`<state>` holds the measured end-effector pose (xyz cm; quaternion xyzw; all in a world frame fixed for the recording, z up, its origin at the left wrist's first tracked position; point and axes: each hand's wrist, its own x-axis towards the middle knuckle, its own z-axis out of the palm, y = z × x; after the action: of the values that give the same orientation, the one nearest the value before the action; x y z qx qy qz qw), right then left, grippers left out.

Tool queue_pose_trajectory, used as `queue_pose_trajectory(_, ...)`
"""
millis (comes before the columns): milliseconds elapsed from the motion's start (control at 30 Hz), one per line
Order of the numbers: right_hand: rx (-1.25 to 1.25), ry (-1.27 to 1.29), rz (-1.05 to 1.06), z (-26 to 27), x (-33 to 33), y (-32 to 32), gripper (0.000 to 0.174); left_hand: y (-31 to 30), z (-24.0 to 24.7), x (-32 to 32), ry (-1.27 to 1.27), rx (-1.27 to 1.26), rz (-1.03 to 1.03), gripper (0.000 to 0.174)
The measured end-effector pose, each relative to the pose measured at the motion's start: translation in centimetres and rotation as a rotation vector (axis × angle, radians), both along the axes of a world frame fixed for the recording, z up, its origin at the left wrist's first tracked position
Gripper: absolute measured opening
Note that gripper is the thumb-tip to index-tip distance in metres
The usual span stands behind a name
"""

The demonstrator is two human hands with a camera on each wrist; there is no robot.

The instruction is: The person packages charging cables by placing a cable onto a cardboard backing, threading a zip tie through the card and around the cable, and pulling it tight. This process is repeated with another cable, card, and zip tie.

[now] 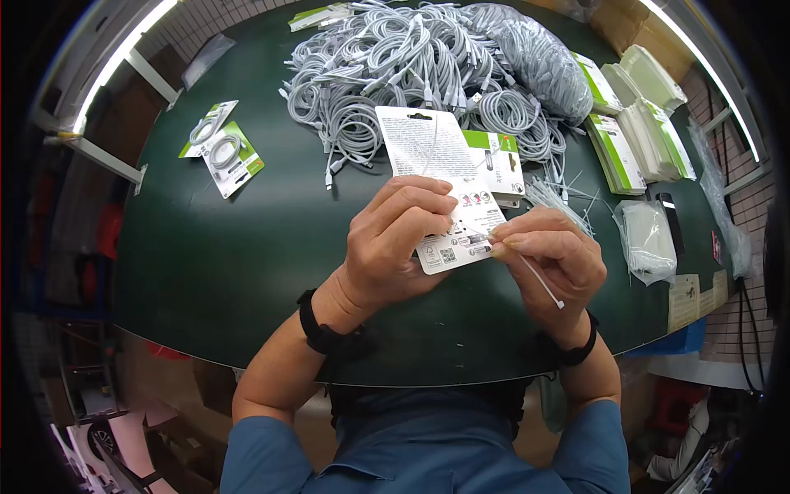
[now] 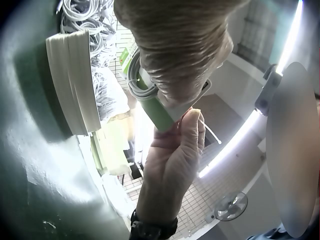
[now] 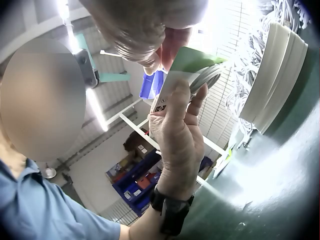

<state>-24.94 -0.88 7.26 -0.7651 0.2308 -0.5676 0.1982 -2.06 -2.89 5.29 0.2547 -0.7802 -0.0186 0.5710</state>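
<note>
Green desk (image 1: pixel 197 272) carrying heaped cables (image 1: pixel 395 49); left hand (image 1: pixel 395 235), curled, gripping printed card (image 1: pixel 424 152); right hand (image 1: pixel 555 259), nearly closed, pinching white plastic tie (image 1: pixel 540 280).

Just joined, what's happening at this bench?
The left hand grips a printed card with a coiled cable on its other face. The right hand pinches a thin white tie at the card's edge. On the table, two carded cables lie off to the left, and a big heap of loose cables sits behind.
</note>
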Motion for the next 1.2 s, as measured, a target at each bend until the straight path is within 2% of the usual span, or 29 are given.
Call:
queue_pose_trajectory(267,0.100,0.027,-0.049,0.0,0.2,0.1,0.028,0.2,0.0,-0.1,-0.014,0.015,-0.005,0.041)
queue_pose_trajectory(467,0.137,0.113,0.047,0.0,0.2,-0.6,0.023,0.7,0.0,-0.4,-0.056,0.024,-0.012,0.044)
queue_pose_trajectory(567,0.250,0.131,0.053,0.2,-0.1,-0.7,0.021,1.3,0.3,-0.7,-0.076,0.021,-0.002,0.042)
queue_pose_trajectory(767,0.392,0.246,0.267,3.3,-2.2,-0.5,0.023,3.3,2.3,-1.5,-0.141,-0.064,-0.031,0.031)
queue_pose_trajectory(800,0.406,0.219,0.336,3.8,-2.3,-0.5,0.022,3.7,2.4,-1.4,-0.201,-0.103,-0.007,0.034)
queue_pose_trajectory(967,0.606,0.215,0.489,5.0,-3.6,-0.5,0.014,5.8,4.1,-1.6,-0.307,-0.092,0.016,0.025)
queue_pose_trajectory(1033,0.756,0.178,0.573,4.9,-4.1,-0.7,0.013,5.7,3.9,-1.8,-0.300,-0.041,-0.053,0.024)
queue_pose_trajectory(1067,0.795,0.080,0.642,4.0,-4.0,-0.9,0.012,5.2,4.0,-2.4,-0.204,0.029,-0.111,0.022)
queue_pose_trajectory(1100,0.885,0.054,0.660,3.9,-4.0,-1.1,0.011,5.2,3.9,-2.4,-0.162,0.148,-0.167,0.019)
queue_pose_trajectory(1167,0.856,-0.021,0.658,2.3,-3.5,-1.7,0.007,5.1,2.7,-2.3,-0.026,0.364,-0.254,0.013)
queue_pose_trajectory(1200,0.860,-0.081,0.675,1.1,-3.5,-2.1,0.009,5.5,2.5,-2.4,0.098,0.571,-0.298,0.012)
